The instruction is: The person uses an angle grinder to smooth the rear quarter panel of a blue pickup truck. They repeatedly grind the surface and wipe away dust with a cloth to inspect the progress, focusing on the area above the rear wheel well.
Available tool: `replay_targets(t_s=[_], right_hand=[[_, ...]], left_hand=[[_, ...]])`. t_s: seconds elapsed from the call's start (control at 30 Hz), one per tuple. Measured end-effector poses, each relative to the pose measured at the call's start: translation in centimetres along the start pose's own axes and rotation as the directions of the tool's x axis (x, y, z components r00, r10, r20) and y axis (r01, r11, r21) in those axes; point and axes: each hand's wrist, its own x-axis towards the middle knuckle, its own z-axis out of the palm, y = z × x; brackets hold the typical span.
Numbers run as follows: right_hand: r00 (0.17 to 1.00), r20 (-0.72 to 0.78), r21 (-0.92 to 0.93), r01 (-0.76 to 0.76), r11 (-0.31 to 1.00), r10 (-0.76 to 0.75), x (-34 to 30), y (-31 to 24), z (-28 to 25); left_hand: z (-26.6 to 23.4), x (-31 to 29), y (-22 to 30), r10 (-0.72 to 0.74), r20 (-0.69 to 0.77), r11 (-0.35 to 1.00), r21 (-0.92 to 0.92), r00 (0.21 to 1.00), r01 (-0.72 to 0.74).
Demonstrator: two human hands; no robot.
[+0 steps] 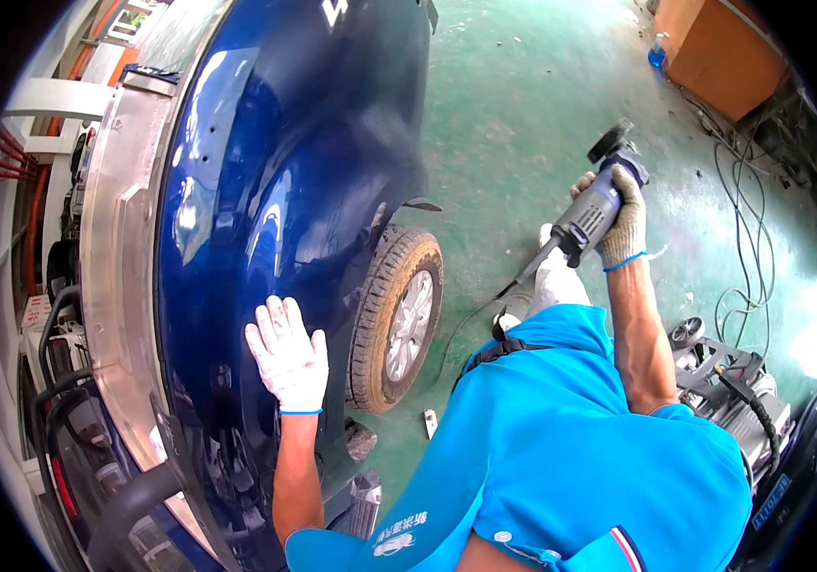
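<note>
My left hand point(289, 355), in a white glove with a blue cuff, lies flat with fingers stretched out on the glossy dark blue vehicle side panel point(208, 315). Out to the right, my right hand point(626, 217), in a pale knit glove, is wrapped round the body of a grey angle grinder point(592, 212). The grinder's dark round head points up and away, apart from the panel. Its cord hangs down toward my feet. Between the panel and my legs is a muddy wheel point(399, 324) with a silver rim, beneath the wheel arch.
A bare metal edge point(122, 257) runs along the panel's left. Cables point(747, 238) lie looped on the green floor point(504, 86) at right, near a wheeled machine point(737, 400). An orange cabinet point(723, 57) and blue bottle point(656, 55) stand far right. A small white object point(430, 422) lies by the wheel.
</note>
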Motion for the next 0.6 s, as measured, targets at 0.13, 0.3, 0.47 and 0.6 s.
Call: replay_targets(t_s=[0.13,0.3,0.47,0.6], right_hand=[[0.995,-0.001,-0.009,-0.1,0.995,0.1,1.6,0.0,-0.6],[0.983,0.018,0.016,-0.182,0.983,0.182,4.0,0.0,-0.8],[0.976,-0.008,-0.203,-0.214,0.955,0.217,4.4,-0.6,-0.7],[0.97,0.02,-0.269,-0.228,0.936,0.243,5.5,-2.1,0.7]], left_hand=[[-1.2,4.0,1.7,0.102,0.051,0.994,0.028,0.993,-0.104],[-0.9,11.6,6.8,0.336,0.144,0.939,-0.13,0.931,-0.319],[0.8,18.1,10.8,0.47,0.048,0.86,-0.25,0.881,-0.445],[-3.3,23.3,10.3,0.575,0.278,0.777,-0.48,0.77,-0.407]])
